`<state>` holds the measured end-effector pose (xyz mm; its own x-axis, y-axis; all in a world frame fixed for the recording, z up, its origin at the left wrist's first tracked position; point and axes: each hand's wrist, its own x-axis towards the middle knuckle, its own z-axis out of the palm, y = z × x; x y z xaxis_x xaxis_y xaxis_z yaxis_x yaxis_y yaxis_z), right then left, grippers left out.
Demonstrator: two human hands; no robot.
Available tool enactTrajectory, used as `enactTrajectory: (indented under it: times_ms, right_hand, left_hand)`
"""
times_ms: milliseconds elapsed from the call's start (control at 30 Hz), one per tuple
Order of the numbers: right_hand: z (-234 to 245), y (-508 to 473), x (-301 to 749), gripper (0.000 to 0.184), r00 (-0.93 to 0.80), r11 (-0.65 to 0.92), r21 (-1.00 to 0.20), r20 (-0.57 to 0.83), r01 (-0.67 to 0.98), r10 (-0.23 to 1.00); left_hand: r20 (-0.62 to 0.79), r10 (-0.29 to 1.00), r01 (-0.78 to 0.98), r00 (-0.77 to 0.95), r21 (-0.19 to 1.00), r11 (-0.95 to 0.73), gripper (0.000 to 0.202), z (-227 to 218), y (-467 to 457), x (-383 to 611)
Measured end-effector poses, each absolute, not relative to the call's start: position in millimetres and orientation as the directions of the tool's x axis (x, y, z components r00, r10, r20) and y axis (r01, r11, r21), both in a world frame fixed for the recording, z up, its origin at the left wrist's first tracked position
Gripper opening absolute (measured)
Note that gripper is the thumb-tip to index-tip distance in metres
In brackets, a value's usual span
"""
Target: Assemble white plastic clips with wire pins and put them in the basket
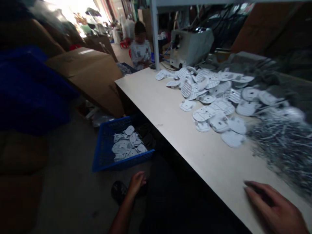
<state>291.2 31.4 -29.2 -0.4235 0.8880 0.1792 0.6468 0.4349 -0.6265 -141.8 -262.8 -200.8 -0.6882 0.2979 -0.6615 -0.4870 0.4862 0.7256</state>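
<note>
**Right hand flat on the table, left hand low by the basket**

A heap of thin metal pins (285,146) lies on the right of the table (170,110), just beyond the right hand (275,204). White plastic pieces (216,97) spread farther back, probably tipped out loose so both stay within arm's length. The right hand lies palm down at the near edge, fingers stretched out and gripping nothing; the dark patch beneath may be only shadow. The left hand (136,182) hangs below the table on a straight arm, fingers loosely curled and empty. It is just beside a dark object (119,191) on the floor; whether they touch cannot be told. Beyond, a blue basket (104,146) holds more white pieces.
</note>
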Motion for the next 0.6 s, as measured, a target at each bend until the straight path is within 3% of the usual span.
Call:
enactTrajectory:
  times_ms: [133, 333, 467, 600]
  right_hand:
    - [-20.0, 49.3, 287.3, 0.04, -0.515, 0.528, -0.58, 0.207, 0.62, 0.832]
    - [-4.7, 100.5, 223.2, 0.052, -0.57, 0.626, -0.364, 0.261, 0.69, 0.78]
    - [-1.9, 114.9, 196.8, 0.045, -0.564, 0.571, -0.151, 0.089, 0.807, 0.821]
    - [-3.9, 88.9, 203.3, 0.037, -0.661, 0.654, -0.148, 0.005, 0.742, 0.751]
  left_hand:
    - [-0.636, 0.381, -0.471, -0.671, 0.762, 0.444, 0.054, -201.2, -261.0, -144.9]
    - [-0.51, 0.43, -0.405, -0.745, 0.858, 0.316, 0.048, -168.0, -221.6, -144.4]
    - [-0.401, 0.522, -0.302, -0.753, 0.915, 0.267, 0.051, -123.2, -186.9, -131.4]
    - [-0.283, 0.621, -0.171, -0.731, 0.957, 0.235, 0.067, -79.6, -165.9, -103.6]
